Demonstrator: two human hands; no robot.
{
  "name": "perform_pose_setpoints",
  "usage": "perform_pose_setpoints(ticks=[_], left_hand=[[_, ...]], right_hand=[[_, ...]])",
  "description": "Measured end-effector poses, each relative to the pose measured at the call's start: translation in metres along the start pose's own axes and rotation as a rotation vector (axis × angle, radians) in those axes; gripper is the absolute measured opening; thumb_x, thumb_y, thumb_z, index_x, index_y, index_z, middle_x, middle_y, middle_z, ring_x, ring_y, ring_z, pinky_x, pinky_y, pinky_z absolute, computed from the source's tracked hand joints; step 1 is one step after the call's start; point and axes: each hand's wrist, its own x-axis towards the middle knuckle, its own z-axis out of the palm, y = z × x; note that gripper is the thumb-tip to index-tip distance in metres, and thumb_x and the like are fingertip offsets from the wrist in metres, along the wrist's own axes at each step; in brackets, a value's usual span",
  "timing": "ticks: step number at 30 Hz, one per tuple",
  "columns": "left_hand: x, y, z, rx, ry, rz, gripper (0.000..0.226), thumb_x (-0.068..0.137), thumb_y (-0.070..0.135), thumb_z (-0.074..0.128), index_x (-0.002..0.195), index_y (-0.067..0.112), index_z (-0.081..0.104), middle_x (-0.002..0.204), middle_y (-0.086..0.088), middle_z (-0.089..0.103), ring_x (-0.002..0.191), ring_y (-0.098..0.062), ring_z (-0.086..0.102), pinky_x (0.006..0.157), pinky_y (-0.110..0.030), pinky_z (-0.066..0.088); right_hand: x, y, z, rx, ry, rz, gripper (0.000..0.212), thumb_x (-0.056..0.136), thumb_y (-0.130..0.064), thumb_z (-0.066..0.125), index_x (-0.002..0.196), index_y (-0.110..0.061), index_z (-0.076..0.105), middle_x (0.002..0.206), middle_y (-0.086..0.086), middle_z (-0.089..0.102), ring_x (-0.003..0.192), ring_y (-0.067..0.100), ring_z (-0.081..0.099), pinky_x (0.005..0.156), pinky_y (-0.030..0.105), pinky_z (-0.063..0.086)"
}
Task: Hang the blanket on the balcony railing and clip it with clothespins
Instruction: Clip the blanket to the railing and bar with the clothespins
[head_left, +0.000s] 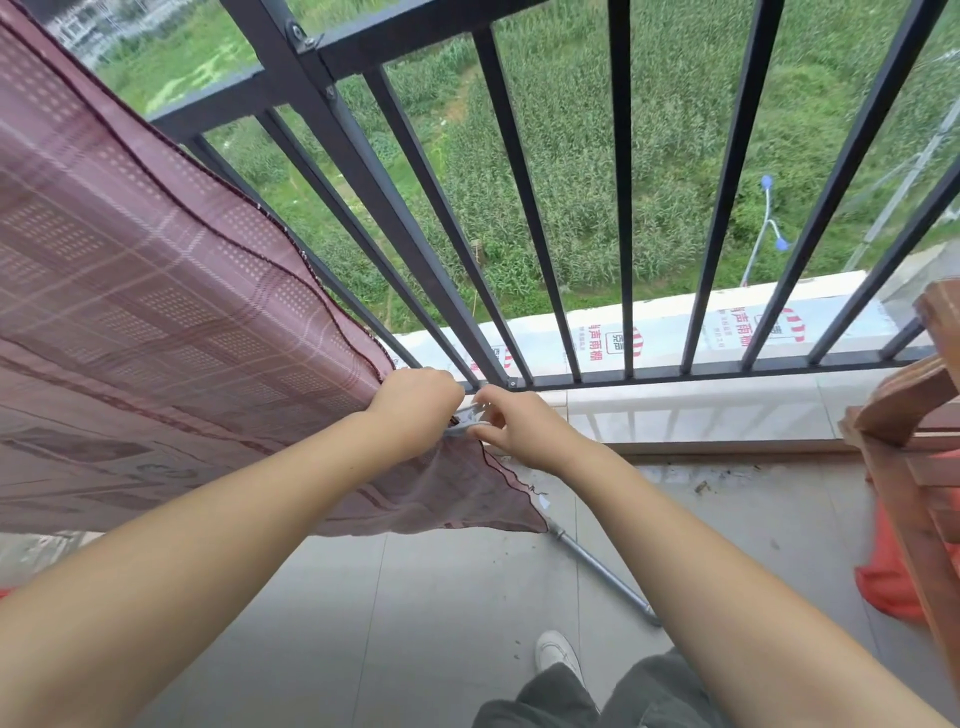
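Note:
A mauve checked blanket (156, 322) hangs over the black balcony railing (395, 208) on the left, its lower corner trailing toward the floor. My left hand (415, 405) grips the blanket's right edge low down by the railing's bottom bar. Right beside it, my right hand (519, 426) pinches a pale grey clothespin (470, 418) that sits at that same blanket edge. Whether the clothespin's jaws are closed on the cloth is hidden between my hands.
A wooden chair (914, 415) with orange cloth (883, 582) under it stands at the right. A metal rod (602, 571) lies on the tiled floor below the blanket corner. My white shoe (558, 652) and grey trousers show at the bottom. Fields lie far below beyond the bars.

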Motion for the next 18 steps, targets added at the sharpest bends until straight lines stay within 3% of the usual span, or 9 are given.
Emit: perform_pose_setpoints(ticks=[3, 5, 8, 13, 17, 18], left_hand=[[-0.002, 0.0, -0.002, -0.011, -0.009, 0.015, 0.024, 0.087, 0.001, 0.048, 0.107, 0.01, 0.057, 0.111, -0.007, 0.058, 0.104, -0.028, 0.057, 0.066, -0.034, 0.038], [-0.002, 0.003, -0.002, -0.007, 0.013, 0.078, 0.022, 0.089, 0.007, 0.048, 0.11, 0.011, 0.051, 0.114, -0.008, 0.056, 0.109, -0.028, 0.052, 0.073, -0.036, 0.04], [0.011, 0.031, -0.013, 0.014, 0.046, 0.218, 0.028, 0.094, 0.018, 0.043, 0.121, 0.013, 0.045, 0.121, -0.008, 0.051, 0.115, -0.028, 0.047, 0.089, -0.037, 0.039], [0.045, 0.15, -0.066, -0.095, 0.098, 0.533, 0.031, 0.094, 0.022, 0.038, 0.122, 0.015, 0.048, 0.123, -0.008, 0.054, 0.116, -0.029, 0.051, 0.088, -0.038, 0.042], [0.054, 0.273, -0.121, -0.198, 0.083, 0.792, 0.028, 0.091, 0.025, 0.038, 0.115, 0.016, 0.05, 0.119, -0.008, 0.055, 0.113, -0.03, 0.053, 0.088, -0.04, 0.046], [0.051, 0.303, -0.135, -0.221, 0.077, 0.843, 0.029, 0.091, 0.025, 0.039, 0.116, 0.017, 0.05, 0.121, -0.007, 0.055, 0.114, -0.029, 0.053, 0.088, -0.04, 0.046]], right_hand=[[-0.015, 0.004, -0.007, 0.057, -0.056, 0.077, 0.068, 0.081, -0.041, 0.063, 0.139, -0.026, 0.029, 0.105, -0.001, 0.056, 0.089, 0.017, 0.059, 0.087, 0.034, 0.049], [-0.037, 0.017, -0.017, 0.05, -0.071, 0.174, 0.077, 0.081, -0.046, 0.061, 0.143, -0.029, 0.019, 0.114, 0.003, 0.056, 0.094, 0.019, 0.06, 0.088, 0.033, 0.048], [-0.091, 0.046, -0.041, -0.027, -0.048, 0.357, 0.071, 0.086, -0.041, 0.056, 0.144, -0.024, 0.018, 0.119, 0.006, 0.06, 0.102, 0.021, 0.056, 0.09, 0.031, 0.043], [-0.213, 0.097, -0.095, -0.056, 0.166, 0.671, 0.053, 0.091, -0.033, 0.048, 0.139, -0.017, 0.035, 0.118, 0.007, 0.062, 0.109, 0.024, 0.056, 0.09, 0.031, 0.043], [-0.322, 0.121, -0.139, -0.037, 0.473, 0.9, 0.039, 0.093, -0.026, 0.042, 0.13, -0.017, 0.047, 0.1, 0.005, 0.066, 0.089, 0.018, 0.062, 0.073, 0.023, 0.046], [-0.348, 0.128, -0.147, -0.051, 0.58, 0.961, 0.035, 0.092, -0.025, 0.042, 0.125, -0.018, 0.051, 0.102, 0.007, 0.067, 0.092, 0.021, 0.062, 0.074, 0.025, 0.047]])
